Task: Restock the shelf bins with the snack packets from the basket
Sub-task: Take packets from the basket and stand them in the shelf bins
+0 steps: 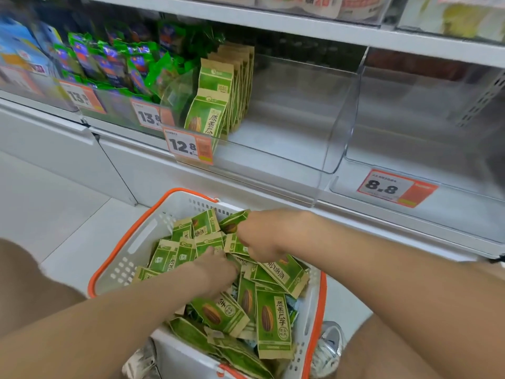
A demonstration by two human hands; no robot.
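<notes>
Head view, stock record. Step in hand, as judged: gathering a handful from the basket

Basket (138,243): white with an orange rim, on the floor at near centre below the shelf. It is heaped with green-and-tan snack packets (273,324) lying flat, crossed and at all angles

Right hand (262,236): at the far side of the heap, fingers curled down round a small bunch of packets. One packet end sticks out to the left of the knuckles

Left hand (218,272): just near-left of the right hand, its back to the camera and its fingers sunk among the packets. Whether they grip anything cannot be told

Shelf bin (287,170): clear-walled, far centre, with a price tag (188,146) reading 12.8 at its left front. A standing row (218,99) of the same packets is upright at its left end, faces forward

Neighbours: green bags (109,61) in the bin to the left; another clear bin (437,127) to the right

Handling notes (judgement)
- Square the bunch before lifting, with faces one way and tops up, so it drops in as a block matching the row
- Let the left hand steady or feed loose packets, not tug at buried ones, since slick film is likely to slide
- Take a modest handful, as an overfull grip may shed packets on the way up
- Set new stock upright to the right of the row, against it, so nothing topples
</notes>
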